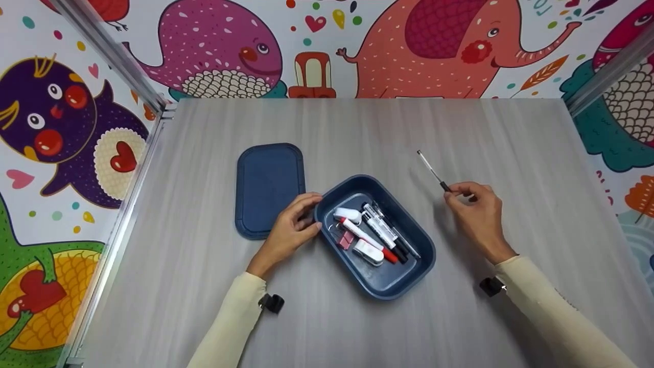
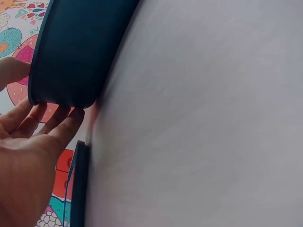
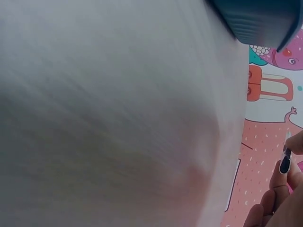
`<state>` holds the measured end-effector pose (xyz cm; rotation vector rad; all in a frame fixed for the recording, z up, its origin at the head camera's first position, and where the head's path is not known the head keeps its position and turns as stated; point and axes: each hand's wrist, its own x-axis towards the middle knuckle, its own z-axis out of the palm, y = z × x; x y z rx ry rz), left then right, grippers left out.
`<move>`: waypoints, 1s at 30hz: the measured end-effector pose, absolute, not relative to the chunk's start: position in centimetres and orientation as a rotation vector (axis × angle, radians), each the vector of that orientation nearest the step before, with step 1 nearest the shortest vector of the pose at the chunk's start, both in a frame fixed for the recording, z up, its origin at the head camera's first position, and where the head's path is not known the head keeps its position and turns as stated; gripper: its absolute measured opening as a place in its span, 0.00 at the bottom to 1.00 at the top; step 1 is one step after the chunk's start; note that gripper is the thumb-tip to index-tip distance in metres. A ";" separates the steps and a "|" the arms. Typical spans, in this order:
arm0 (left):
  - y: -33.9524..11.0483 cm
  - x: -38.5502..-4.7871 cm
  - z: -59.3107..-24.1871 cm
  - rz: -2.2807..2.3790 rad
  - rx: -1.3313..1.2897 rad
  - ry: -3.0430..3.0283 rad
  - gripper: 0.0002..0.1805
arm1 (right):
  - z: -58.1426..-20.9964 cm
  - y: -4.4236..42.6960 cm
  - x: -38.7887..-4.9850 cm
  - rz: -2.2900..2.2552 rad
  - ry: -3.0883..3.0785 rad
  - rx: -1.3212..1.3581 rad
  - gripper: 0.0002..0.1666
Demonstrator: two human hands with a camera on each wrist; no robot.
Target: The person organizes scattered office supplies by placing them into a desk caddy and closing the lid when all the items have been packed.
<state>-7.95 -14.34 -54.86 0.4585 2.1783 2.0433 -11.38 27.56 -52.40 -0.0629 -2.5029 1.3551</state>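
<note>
At the middle of the table, my left hand [image 1: 287, 231] holds the near-left corner area of an open blue box [image 1: 428, 255], thumb and fingertips against its outer wall. The left wrist view shows the fingers [image 2: 66, 130] on the wall of the box [image 2: 80, 52]. Over the table to its right, my right hand [image 1: 477, 214] pinches a slim pen [image 1: 431, 170] with a clear barrel and black end, tilted up and left. Inside the box lie black-and-white markers [image 1: 380, 227], a red-and-white marker [image 1: 363, 235], pink blocks [image 1: 346, 240] and two white rounded items [image 1: 369, 252].
A blue lid [image 1: 271, 186] lies flat on the table left of the box, close to my left hand. Metal rails [image 1: 115, 56] and walls printed with cartoon animals border the grey table [image 1: 204, 317].
</note>
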 end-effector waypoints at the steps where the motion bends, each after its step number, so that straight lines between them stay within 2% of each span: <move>1: -14.3 -7.9 -54.8 2.047 0.459 2.177 0.29 | -52.4 27.5 -11.4 1.354 -2.505 -0.060 0.06; 30: -14.3 -7.9 -54.8 2.044 0.455 2.180 0.30 | -51.3 23.3 -8.1 1.472 -2.452 0.138 0.08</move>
